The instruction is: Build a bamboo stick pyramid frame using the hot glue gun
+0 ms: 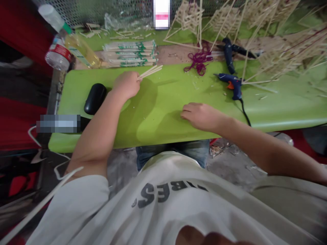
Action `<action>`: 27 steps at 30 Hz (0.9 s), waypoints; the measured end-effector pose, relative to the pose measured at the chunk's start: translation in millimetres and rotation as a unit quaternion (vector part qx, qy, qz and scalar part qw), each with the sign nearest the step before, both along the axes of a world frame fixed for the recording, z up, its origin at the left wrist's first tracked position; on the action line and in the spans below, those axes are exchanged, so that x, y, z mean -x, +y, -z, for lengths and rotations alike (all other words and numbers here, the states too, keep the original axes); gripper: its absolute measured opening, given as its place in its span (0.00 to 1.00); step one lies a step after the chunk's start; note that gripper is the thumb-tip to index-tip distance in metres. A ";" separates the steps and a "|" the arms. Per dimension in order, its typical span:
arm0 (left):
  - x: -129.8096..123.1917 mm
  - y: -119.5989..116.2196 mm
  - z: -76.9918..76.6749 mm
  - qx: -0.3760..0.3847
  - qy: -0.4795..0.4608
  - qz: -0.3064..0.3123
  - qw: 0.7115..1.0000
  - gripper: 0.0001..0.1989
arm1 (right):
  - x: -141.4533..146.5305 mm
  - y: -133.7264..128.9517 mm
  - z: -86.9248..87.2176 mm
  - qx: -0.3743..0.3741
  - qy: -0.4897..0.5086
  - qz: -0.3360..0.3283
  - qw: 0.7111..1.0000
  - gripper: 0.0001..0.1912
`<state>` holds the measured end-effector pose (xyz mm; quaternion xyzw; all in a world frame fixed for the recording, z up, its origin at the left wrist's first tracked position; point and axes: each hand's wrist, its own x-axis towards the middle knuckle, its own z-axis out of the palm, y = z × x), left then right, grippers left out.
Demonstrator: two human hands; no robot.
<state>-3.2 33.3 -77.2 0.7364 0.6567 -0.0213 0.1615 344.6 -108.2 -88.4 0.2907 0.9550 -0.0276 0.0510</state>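
My left hand [127, 84] is closed around several thin wooden sticks [150, 71], whose pale ends fan out to the right above the green tabletop [160, 102]. Just beyond that hand lie wrapped packs of wooden sticks [130, 53] with green print. Lower and to the right, my right hand [195, 115] rests on the tabletop with its fingers curled in; nothing shows sticking out of them. A blue glue gun [233, 85] with an orange trigger lies to its upper right, and a dark glue gun [228, 56] is behind that one.
On the left are a black case [95, 98], a bottle of yellow liquid [83, 51] and a clear bottle [58, 54]. Purple cord [199, 59] is bunched at the back. Stick-built frames [286, 58] crowd the right, and a cable [245, 112] hangs over the front edge.
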 end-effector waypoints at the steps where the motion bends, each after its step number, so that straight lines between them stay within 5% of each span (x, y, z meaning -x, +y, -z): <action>1: -0.3 -0.5 -0.1 0.000 0.001 0.000 1.000 0.21 | 3.4 -0.3 -4.2 -0.005 -0.023 0.003 1.000 0.16; 8: -1.2 -4.8 -14.6 0.035 0.017 0.010 0.999 0.23 | 21.6 1.3 -25.4 0.025 -0.113 0.032 0.993 0.17; 13: 8.8 -10.1 -38.0 0.093 0.071 0.065 0.991 0.23 | 13.5 19.8 -5.7 0.051 -0.055 0.012 0.997 0.12; 18: 20.7 -14.3 -42.7 0.128 0.087 0.128 0.980 0.16 | -15.1 40.8 10.1 0.045 0.031 0.142 0.988 0.07; 21: 22.2 -15.1 -38.6 0.151 0.092 0.149 0.973 0.17 | -20.7 32.1 5.2 0.082 0.086 0.167 0.979 0.09; 27: 12.2 -20.8 -33.8 0.181 0.122 0.166 0.962 0.20 | -5.1 -3.9 -2.0 0.104 0.052 0.101 0.988 0.17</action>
